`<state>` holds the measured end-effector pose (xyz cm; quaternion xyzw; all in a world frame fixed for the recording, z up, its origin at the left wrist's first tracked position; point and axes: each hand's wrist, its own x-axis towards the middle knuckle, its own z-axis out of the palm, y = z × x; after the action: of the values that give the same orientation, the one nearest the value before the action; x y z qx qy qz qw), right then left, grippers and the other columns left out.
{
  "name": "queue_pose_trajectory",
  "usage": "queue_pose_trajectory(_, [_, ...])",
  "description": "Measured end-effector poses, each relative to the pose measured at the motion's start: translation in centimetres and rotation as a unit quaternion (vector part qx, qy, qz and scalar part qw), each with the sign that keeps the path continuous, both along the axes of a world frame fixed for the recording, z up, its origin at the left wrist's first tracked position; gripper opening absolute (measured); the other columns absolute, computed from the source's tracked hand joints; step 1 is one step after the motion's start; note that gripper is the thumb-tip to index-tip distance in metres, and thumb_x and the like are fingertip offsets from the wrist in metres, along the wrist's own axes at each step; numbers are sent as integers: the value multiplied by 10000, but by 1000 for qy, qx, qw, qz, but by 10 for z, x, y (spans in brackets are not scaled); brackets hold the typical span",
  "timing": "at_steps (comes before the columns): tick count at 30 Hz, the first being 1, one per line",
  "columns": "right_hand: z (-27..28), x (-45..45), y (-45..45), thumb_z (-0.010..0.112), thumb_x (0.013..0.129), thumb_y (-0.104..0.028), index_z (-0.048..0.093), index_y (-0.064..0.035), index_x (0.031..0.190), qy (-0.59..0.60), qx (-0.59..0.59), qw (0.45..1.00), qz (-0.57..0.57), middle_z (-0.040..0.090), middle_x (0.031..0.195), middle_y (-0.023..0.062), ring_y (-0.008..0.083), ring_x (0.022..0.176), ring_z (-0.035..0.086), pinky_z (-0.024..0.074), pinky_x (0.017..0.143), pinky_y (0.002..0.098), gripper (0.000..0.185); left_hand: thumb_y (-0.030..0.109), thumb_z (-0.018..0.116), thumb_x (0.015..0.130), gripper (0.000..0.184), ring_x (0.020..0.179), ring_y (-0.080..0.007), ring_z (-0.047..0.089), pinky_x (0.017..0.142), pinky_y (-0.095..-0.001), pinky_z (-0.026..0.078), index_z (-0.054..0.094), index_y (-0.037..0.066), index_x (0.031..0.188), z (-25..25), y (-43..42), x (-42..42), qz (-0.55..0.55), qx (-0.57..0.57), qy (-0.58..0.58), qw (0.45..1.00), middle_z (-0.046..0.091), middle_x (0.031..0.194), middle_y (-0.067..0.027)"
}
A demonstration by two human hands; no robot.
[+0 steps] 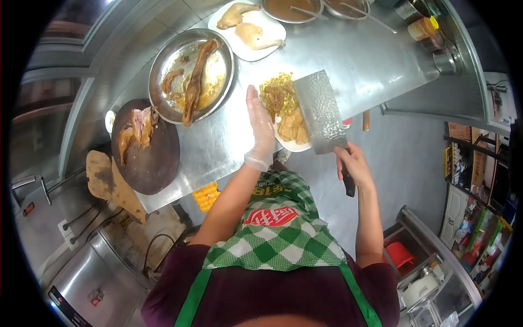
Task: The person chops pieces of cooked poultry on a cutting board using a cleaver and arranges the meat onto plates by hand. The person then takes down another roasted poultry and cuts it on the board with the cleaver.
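Observation:
My left hand (260, 131), in a clear plastic glove, is held flat with its fingers stretched out along the left side of a white plate (297, 147). On that plate lie chopped yellow-green vegetables (279, 83), brown shreds and sliced tan pieces of food (293, 128). My bare right hand (354, 163) is wrapped round the dark handle of a broad cleaver (318, 109). The blade lies at the plate's right side and covers part of its edge. Whether the blade touches the food, I cannot tell.
A dark round chopping board (147, 169) with cut poultry pieces (139, 128) stands at the left. Beside it is a steel basin (153, 82) holding long brown braised meat (197, 82). Farther back are a plate (253, 54) of poultry legs, sauce bowls (291, 10) and jars (422, 28).

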<state>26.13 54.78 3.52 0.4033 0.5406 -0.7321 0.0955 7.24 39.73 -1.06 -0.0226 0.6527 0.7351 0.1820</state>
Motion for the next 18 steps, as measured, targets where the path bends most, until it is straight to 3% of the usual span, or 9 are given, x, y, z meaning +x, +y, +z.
queue_pose_trajectory(8, [15, 2, -8, 572, 910, -167, 572, 8, 912, -17, 60, 992, 110, 489, 526, 15, 98, 364, 456, 364, 359, 248, 175, 98, 351, 954, 447, 1338, -323, 295, 1124, -388, 226, 339, -37, 1380, -22, 4, 10, -25, -118, 114, 986, 333, 1431, -206])
queue_pose_trajectory(10, [20, 4, -8, 569, 910, -168, 569, 9, 908, -14, 67, 994, 85, 481, 519, 13, 96, 364, 452, 361, 359, 249, 177, 68, 365, 943, 439, 1326, -331, 314, 1119, -390, 238, 362, -42, 1368, -25, 1, 0, -53, -157, 170, 971, 354, 1417, -211])
queue_pose_trajectory(14, [18, 1, -4, 563, 909, -168, 565, 13, 899, 9, 84, 996, 31, 474, 511, 11, 93, 359, 440, 355, 356, 248, 181, 0, 434, 880, 399, 1234, -354, 399, 1072, -401, 313, 502, -7, 1274, -18, -7, -17, -150, -268, 342, 888, 474, 1325, -185])
queue_pose_trajectory(18, [15, -10, -4, 546, 918, -167, 558, 18, 962, 2, 117, 989, 90, 474, 491, 17, 99, 340, 430, 349, 350, 251, 190, -19, 486, 863, 380, 1136, -341, 461, 989, -393, 395, 566, 58, 1226, -31, -10, -29, -179, -304, 410, 841, 539, 1267, -124])
